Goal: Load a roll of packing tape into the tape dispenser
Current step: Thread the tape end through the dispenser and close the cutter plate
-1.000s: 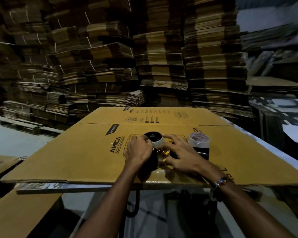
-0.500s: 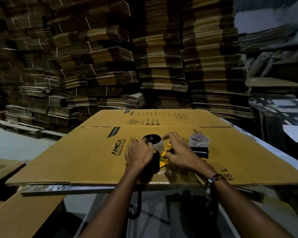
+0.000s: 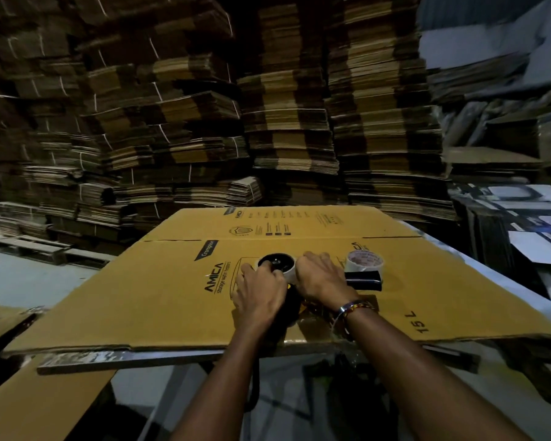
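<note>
A tape dispenser [image 3: 279, 265] with a black wheel and a whitish roll around it lies on a flattened cardboard box [image 3: 159, 294]. My left hand [image 3: 260, 289] grips the dispenser's near left side, fingers curled over the wheel. On the roll's right side, my right hand [image 3: 322, 278] curls its fingers around the roll's edge. The dispenser's lower body is hidden under both hands. A second clear tape roll [image 3: 365, 261] stands just to the right, with a black part [image 3: 363, 280] lying in front of it.
The cardboard box covers a table with a metal edge [image 3: 118, 358]. Tall stacks of flattened cartons [image 3: 283, 122] fill the background. More cardboard sheets [image 3: 29, 405] lie at lower left, printed boxes [image 3: 522, 224] at right, and a wooden pallet [image 3: 35, 246] on the floor to the left.
My right hand has slid forward from beside the dispenser up onto the roll's right edge. My left hand has shifted slightly forward over the wheel. The view has tilted upward.
</note>
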